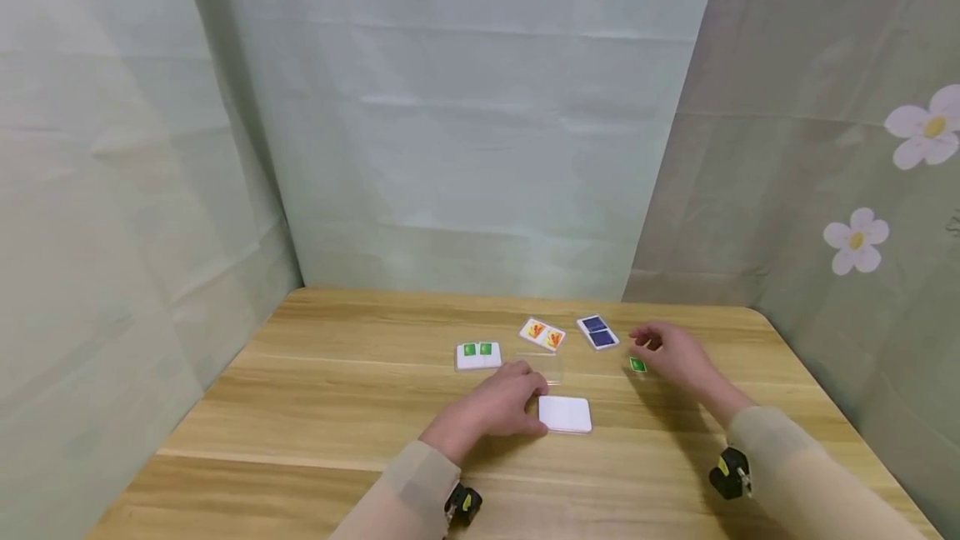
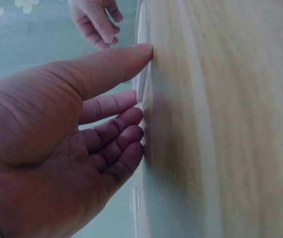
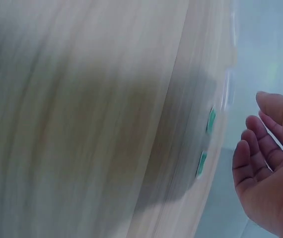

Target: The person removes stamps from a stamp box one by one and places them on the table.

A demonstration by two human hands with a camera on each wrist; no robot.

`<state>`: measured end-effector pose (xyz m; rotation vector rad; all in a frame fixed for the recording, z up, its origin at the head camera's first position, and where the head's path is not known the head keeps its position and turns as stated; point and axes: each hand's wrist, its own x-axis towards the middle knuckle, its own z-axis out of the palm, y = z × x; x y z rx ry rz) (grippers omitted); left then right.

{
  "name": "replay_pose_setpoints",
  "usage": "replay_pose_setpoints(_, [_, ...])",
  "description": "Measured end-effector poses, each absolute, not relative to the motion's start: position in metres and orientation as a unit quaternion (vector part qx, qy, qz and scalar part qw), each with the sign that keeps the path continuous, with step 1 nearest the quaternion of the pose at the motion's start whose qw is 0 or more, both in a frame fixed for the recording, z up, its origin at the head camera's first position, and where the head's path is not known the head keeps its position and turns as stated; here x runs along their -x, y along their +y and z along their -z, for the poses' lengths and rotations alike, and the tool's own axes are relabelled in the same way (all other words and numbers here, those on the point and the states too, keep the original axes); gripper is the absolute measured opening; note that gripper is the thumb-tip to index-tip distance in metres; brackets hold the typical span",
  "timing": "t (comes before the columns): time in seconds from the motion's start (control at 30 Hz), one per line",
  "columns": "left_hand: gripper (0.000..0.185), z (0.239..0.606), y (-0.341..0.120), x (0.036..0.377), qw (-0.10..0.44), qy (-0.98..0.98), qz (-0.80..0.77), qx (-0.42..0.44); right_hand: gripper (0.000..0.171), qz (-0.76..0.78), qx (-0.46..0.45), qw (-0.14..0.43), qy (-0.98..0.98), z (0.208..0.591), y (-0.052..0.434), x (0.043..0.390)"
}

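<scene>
A white card stack [image 1: 564, 413] lies face down at the table's middle. My left hand [image 1: 528, 394] rests flat beside it, and in the left wrist view the thumb tip [image 2: 144, 49] presses against the stack's edge [image 2: 142, 82] while the fingers stay relaxed. My right hand [image 1: 648, 344] hovers over a small green-marked card [image 1: 637, 364], fingers loosely curled and holding nothing. The blurred right wrist view shows the open right hand [image 3: 253, 134] near green marks [image 3: 210, 120] on the table.
On the wooden table [image 1: 337, 407] lie a white card with two green squares [image 1: 477, 354], an orange-picture card [image 1: 542, 333] and a blue card [image 1: 597, 332]. A faint clear sheet [image 1: 543, 365] lies between them. Pale curtains hang behind and at both sides.
</scene>
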<state>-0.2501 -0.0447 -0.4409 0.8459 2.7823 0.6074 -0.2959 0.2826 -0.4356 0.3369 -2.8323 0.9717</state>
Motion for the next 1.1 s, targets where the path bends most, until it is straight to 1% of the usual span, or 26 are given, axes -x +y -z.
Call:
replay_pose_setpoints(0.33, [0.056,0.441,-0.053,0.249,0.068,0.929,-0.209,-0.298,0.025,-0.353,-0.168,0.047,-0.919,0.436,0.244,0.286])
replay_pose_setpoints(0.43, [0.057,0.44,-0.058,0.25,0.057,0.928,-0.213,-0.299,0.028,-0.356,-0.181,0.039,-0.916,0.436,0.236,0.284])
replay_pose_setpoints(0.63, [0.054,0.439,-0.069,0.258,0.008,0.933,-0.203,-0.297,0.035,-0.372,-0.212,0.033,-0.903,0.438,0.221,0.283])
replay_pose_setpoints(0.83, [0.056,0.436,-0.079,0.268,-0.031,0.94,-0.192,-0.282,0.038,-0.376,-0.23,0.014,-0.898,0.44,0.209,0.284])
replay_pose_setpoints(1.1, [0.061,0.442,-0.083,0.282,-0.04,0.942,-0.173,-0.284,0.044,-0.378,-0.246,-0.001,-0.893,0.443,0.196,0.287])
